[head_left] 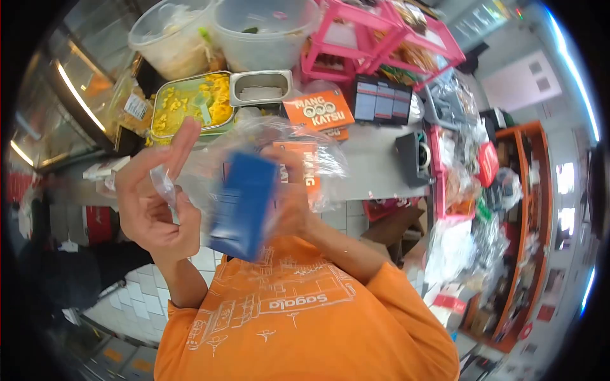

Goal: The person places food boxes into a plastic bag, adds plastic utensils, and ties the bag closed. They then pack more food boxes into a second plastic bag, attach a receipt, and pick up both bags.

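Note:
My left hand [155, 216] is raised at the left with one or two fingers stretched up. Its thumb and other fingers are curled around a small piece of clear plastic [164, 184]. Beside it, my right hand [292, 206] grips a dark blue box [244, 206], smeared by motion. Behind the box, a clear plastic bag [330, 159] spreads over the counter. Under part of that bag lies an orange printed box [295, 162]. Another orange box marked "Mang Katsu" [318, 109] sits farther back.
A metal tray [154, 117] holds yellow food with a green scoop. Near it stand a small steel container [260, 101], two large clear tubs [264, 44], a pink rack [327, 35] and a tablet [382, 100]. A dark holder [413, 159] stands at the counter's right end.

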A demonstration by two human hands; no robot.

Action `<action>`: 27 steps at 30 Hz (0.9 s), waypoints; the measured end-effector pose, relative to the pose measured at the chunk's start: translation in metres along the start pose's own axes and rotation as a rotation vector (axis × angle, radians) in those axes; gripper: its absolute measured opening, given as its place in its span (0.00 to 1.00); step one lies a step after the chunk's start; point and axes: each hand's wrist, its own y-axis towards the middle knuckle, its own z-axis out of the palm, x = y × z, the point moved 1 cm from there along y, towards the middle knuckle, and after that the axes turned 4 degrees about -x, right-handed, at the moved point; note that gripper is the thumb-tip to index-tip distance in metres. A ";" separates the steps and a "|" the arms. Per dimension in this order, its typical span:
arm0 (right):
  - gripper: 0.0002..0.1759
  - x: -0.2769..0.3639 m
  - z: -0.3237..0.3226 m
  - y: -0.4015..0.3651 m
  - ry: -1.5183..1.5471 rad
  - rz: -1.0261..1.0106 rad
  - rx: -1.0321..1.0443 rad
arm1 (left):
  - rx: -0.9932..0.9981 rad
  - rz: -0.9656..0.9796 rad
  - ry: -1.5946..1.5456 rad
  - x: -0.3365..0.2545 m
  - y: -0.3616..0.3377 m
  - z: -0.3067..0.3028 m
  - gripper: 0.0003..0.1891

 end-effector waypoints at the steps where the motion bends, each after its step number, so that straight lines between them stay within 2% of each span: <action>1: 0.46 0.008 -0.003 -0.003 -0.044 0.093 0.124 | 0.041 0.016 0.058 0.001 -0.004 -0.005 0.29; 2: 0.46 0.015 -0.009 -0.006 -0.080 0.179 0.255 | 0.071 0.036 0.121 0.003 -0.007 -0.012 0.28; 3: 0.46 0.020 -0.016 -0.004 -0.085 0.182 0.249 | 0.093 0.055 0.195 0.006 -0.009 -0.017 0.28; 4: 0.44 0.024 -0.024 0.000 -0.203 0.430 0.247 | 0.094 0.054 0.190 0.007 -0.008 -0.015 0.28; 5: 0.43 0.024 -0.032 0.000 -0.320 0.677 0.245 | 0.014 0.115 0.083 0.006 -0.006 -0.010 0.27; 6: 0.43 0.019 -0.037 0.000 -0.325 0.673 0.252 | -0.073 0.177 -0.023 0.006 -0.005 -0.006 0.26; 8: 0.50 -0.001 -0.041 -0.012 -0.807 0.936 0.571 | -0.021 0.169 0.065 0.001 -0.011 -0.003 0.25; 9: 0.50 -0.014 -0.032 -0.025 -0.809 0.932 0.581 | 0.041 0.172 0.150 -0.003 -0.013 -0.001 0.24; 10: 0.52 -0.030 -0.021 -0.043 -0.884 0.832 0.479 | 0.032 0.167 0.152 -0.012 -0.013 -0.002 0.24; 11: 0.53 -0.034 -0.014 -0.041 -0.954 0.721 0.374 | 0.212 0.176 0.271 -0.023 -0.011 -0.001 0.19; 12: 0.53 -0.035 -0.011 -0.039 -0.957 0.706 0.378 | 0.392 0.183 0.390 -0.030 -0.011 0.003 0.14; 13: 0.56 -0.025 -0.009 -0.029 -0.883 0.782 0.421 | 0.282 0.182 0.177 -0.020 -0.010 0.011 0.08; 15: 0.62 -0.020 -0.013 -0.026 -0.736 0.877 0.518 | 0.212 0.155 0.186 -0.020 -0.012 0.005 0.07; 17: 0.49 0.001 -0.054 -0.010 -0.524 0.785 0.800 | 0.130 0.147 0.197 -0.020 -0.009 -0.007 0.07; 19: 0.29 -0.006 -0.107 0.041 -0.127 0.745 0.953 | 0.066 0.052 0.264 -0.029 -0.007 -0.027 0.07; 20: 0.15 -0.021 -0.124 0.063 0.183 0.955 0.549 | 0.054 0.052 0.276 -0.034 -0.010 -0.032 0.07; 21: 0.18 -0.028 -0.126 0.107 -0.296 0.811 0.589 | 0.023 0.040 0.380 -0.041 -0.013 -0.037 0.12; 22: 0.31 -0.047 -0.119 0.124 -0.415 0.550 0.480 | -0.007 0.027 0.483 -0.046 -0.014 -0.039 0.17; 23: 0.44 -0.112 -0.115 0.109 -0.586 0.111 0.617 | -0.011 0.022 0.496 -0.050 -0.012 -0.035 0.17; 24: 0.47 -0.184 -0.093 0.085 -0.485 0.010 0.659 | -0.019 -0.122 0.628 -0.052 -0.010 -0.028 0.17; 25: 0.51 -0.226 -0.076 0.068 -0.380 -0.088 0.698 | -0.025 -0.270 0.759 -0.054 -0.009 -0.025 0.18; 26: 0.51 -0.220 -0.070 0.071 -0.362 -0.095 0.704 | -0.031 -0.278 0.775 -0.051 -0.010 -0.031 0.18; 27: 0.54 -0.216 -0.062 0.073 -0.485 0.026 0.882 | 0.022 -0.255 0.862 -0.045 -0.012 -0.044 0.20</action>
